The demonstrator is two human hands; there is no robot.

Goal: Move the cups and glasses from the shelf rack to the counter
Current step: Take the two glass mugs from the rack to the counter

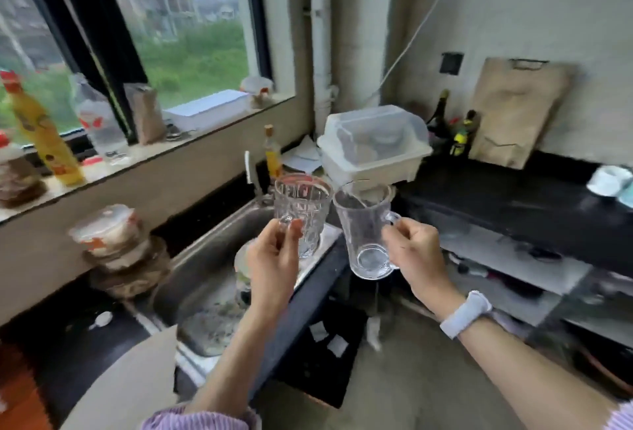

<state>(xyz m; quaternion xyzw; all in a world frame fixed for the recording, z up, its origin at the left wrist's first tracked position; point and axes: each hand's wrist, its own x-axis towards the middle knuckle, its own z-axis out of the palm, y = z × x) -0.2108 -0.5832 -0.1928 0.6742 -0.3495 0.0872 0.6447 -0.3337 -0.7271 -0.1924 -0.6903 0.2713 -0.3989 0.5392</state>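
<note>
Over the black worktop (534, 196) and steel sink (219, 258), a person is carrying two clear mugs side by side, presumably to set both down at once. Left hand (270, 258) is pinching the handle of the patterned glass mug (301, 213); right hand (411, 255) is curling round the handle of the plain glass mug (363, 234), keeping both upright and clear of the lidded dish box (373, 145)

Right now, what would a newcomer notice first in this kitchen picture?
Two clear glass mugs held up at the centre: the left hand grips a patterned mug over the sink, the right hand a plain mug. Behind them, a white lidded dish box sits on the black counter.
</note>
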